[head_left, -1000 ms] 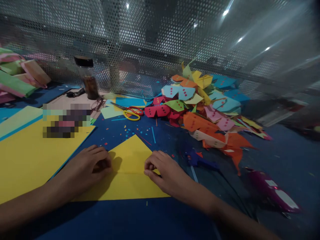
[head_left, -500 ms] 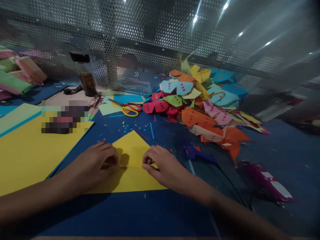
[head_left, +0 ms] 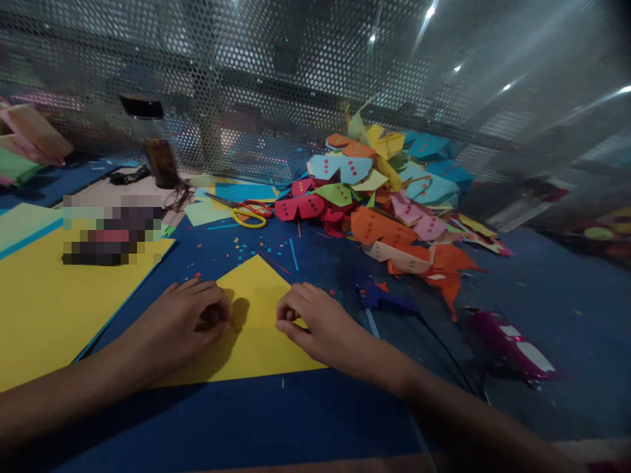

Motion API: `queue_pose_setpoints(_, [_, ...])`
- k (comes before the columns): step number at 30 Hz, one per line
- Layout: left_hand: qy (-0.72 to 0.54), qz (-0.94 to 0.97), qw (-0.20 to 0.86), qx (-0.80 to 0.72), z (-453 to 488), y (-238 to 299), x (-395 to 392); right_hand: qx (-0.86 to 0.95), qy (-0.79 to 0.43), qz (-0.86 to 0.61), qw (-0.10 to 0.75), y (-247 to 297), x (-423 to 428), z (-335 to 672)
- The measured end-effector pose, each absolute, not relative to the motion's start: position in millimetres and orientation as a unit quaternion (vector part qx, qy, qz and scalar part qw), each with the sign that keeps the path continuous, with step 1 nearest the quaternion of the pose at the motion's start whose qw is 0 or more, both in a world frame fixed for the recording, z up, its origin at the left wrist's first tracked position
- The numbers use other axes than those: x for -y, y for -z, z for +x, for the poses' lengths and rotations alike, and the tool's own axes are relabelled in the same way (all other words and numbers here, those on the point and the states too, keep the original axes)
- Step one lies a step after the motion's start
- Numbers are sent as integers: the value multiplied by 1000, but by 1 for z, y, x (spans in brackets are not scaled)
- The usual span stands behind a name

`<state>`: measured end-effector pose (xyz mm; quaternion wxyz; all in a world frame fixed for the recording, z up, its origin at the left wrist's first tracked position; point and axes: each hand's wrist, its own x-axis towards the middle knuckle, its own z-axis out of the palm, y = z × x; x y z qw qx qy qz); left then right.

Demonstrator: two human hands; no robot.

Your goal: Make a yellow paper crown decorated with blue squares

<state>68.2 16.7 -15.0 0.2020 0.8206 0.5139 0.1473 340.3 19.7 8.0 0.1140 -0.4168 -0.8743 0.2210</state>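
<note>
A sheet of yellow paper (head_left: 259, 299) lies in front of me, its top tapering to a point and a faint crease running across it. On the paper's left side rests my left hand (head_left: 194, 315), its fingers curled toward the thumb in a pinch at the paper. My right hand (head_left: 315, 322) pinches at the right side, thumb and fingertips close together near the crease. Both hands cast shadows on the sheet, and the exact contact under the left fingers is hidden.
Scissors (head_left: 249, 215) lie beyond the paper among small scraps. A heap of folded paper shapes (head_left: 384, 226) stands back right, with a blue glue gun (head_left: 382, 295) and a purple case (head_left: 513, 345) nearer. Left are large yellow sheets (head_left: 73, 309) and a jar (head_left: 158, 148).
The whole view has shifted slightly, so most things sit a little further left. Both hands stay at the yellow paper in nearly the same pose.
</note>
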Motion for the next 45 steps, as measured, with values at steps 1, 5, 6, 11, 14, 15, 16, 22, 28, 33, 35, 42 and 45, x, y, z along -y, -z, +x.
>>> queue_pose_setpoints(1, [-150,823,206,-508,67,15,-18,875,-220,-416,115,-8,-20,340])
queue_pose_setpoints(5, [-170,833,225,-477,59,14,-22,875,-221,-416,109,-8,-20,341])
queue_pose_setpoints(6, [-172,834,231,-471,57,14,-23,875,-221,-416,109,-8,-20,341])
queue_pose_setpoints(11, [-173,836,250,-456,48,18,-27,872,-222,-423,106,-10,-19,340])
queue_pose_setpoints(14, [-176,834,266,-451,42,21,-28,869,-232,-425,102,-12,-19,340])
queue_pose_setpoints(15, [-176,833,271,-450,40,22,-29,869,-234,-425,101,-12,-19,340])
queue_pose_setpoints(16, [-175,831,275,-450,38,21,-29,868,-234,-426,101,-12,-19,340])
queue_pose_setpoints(22, [-142,834,288,-449,26,11,-38,870,-229,-425,100,-12,-19,341])
queue_pose_setpoints(28, [-94,842,291,-444,14,-2,-43,873,-228,-419,103,-11,-19,341])
queue_pose_setpoints(33, [-80,835,307,-449,9,-6,-47,872,-232,-418,105,-12,-19,342])
queue_pose_setpoints(35, [-77,833,308,-452,8,-8,-48,872,-239,-414,104,-13,-20,344])
queue_pose_setpoints(42, [-62,827,306,-468,1,-16,-49,868,-284,-395,101,-19,-24,350])
queue_pose_setpoints(45, [-59,826,306,-470,0,-17,-50,860,-303,-400,92,-23,-25,353])
